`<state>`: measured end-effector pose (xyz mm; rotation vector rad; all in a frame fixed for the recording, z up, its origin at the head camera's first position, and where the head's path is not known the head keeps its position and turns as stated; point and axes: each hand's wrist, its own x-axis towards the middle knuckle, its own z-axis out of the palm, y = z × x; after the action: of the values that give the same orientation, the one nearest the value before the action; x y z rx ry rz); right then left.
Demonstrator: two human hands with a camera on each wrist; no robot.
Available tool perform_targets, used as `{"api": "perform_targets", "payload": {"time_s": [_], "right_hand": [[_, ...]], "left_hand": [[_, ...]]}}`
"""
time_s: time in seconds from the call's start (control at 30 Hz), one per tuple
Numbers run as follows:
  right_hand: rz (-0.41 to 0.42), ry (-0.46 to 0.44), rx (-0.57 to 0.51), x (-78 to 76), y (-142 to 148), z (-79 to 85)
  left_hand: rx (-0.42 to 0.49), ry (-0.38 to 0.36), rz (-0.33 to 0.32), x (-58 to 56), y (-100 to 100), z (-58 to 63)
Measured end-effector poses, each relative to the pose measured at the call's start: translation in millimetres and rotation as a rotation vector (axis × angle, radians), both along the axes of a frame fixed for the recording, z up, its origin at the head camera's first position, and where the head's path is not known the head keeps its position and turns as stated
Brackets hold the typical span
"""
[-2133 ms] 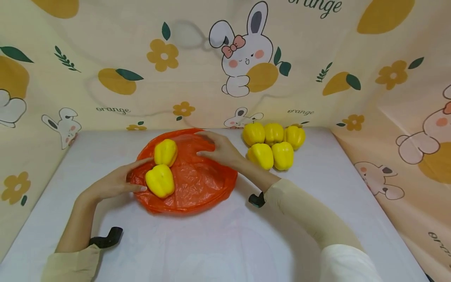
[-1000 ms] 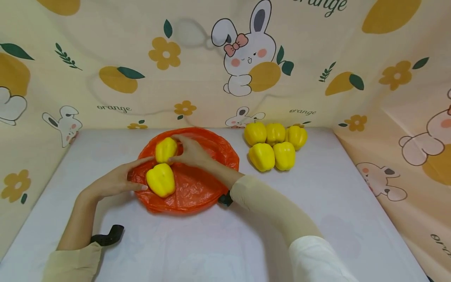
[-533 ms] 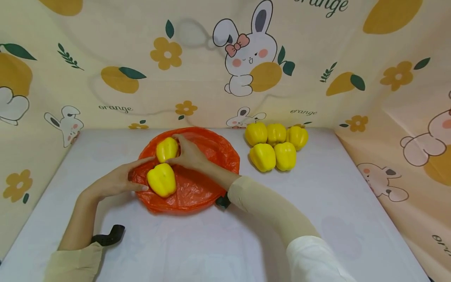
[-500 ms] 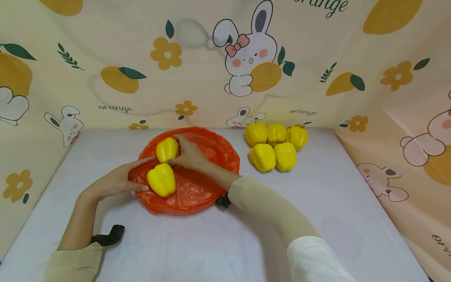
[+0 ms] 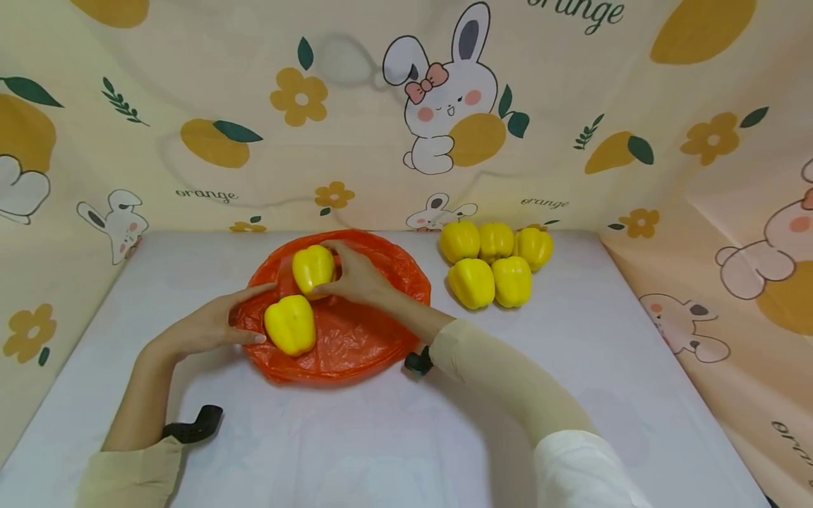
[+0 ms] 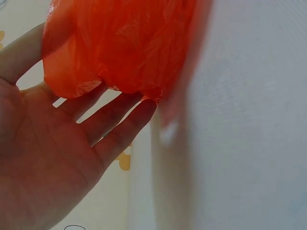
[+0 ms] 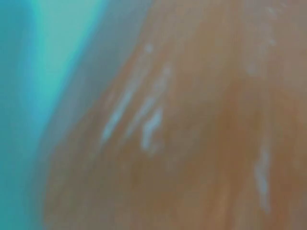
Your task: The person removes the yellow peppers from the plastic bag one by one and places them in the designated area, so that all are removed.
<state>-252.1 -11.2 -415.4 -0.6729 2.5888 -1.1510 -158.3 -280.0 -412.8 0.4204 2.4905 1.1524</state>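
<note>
In the head view, an orange-red plastic bag (image 5: 358, 339) lies spread open on the table, with two yellow bell peppers in it. My right hand (image 5: 358, 276) grips the farther bell pepper (image 5: 312, 270) from its right side. The nearer bell pepper (image 5: 290, 326) sits just below it, close to the bag's left side. My left hand (image 5: 206, 324) rests against the bag's left edge. Seen from the left wrist, the left hand (image 6: 62, 139) has its fingers extended and spread against the bag's outside (image 6: 129, 43). The right wrist view is a blur of orange-brown and teal.
Several more yellow bell peppers (image 5: 471, 282) stand grouped on the white table (image 5: 381, 437), right of the bag near the back. A printed cloth wall (image 5: 356, 162) closes off the rear and both sides. A black wrist mount (image 5: 195, 425) juts from the left forearm.
My right hand has moved left from the bag's right part to the farther bell pepper. It now grips that pepper, which has shifted slightly right. The left hand has stayed put.
</note>
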Motion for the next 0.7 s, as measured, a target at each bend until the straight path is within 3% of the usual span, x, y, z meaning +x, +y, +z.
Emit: {"api": "perform_targets", "payload": {"time_s": [0.47, 0.7], "right_hand": [[0.036, 0.037, -0.091, 6.5, 51.7, 4.1], [0.044, 0.085, -0.113, 10.0, 76.7, 15.0]], "left_hand": [[-0.009, 0.009, 0.009, -0.6, 4.7, -0.4], [-0.012, -0.019, 0.042, -0.8, 2.7, -0.2]]}}
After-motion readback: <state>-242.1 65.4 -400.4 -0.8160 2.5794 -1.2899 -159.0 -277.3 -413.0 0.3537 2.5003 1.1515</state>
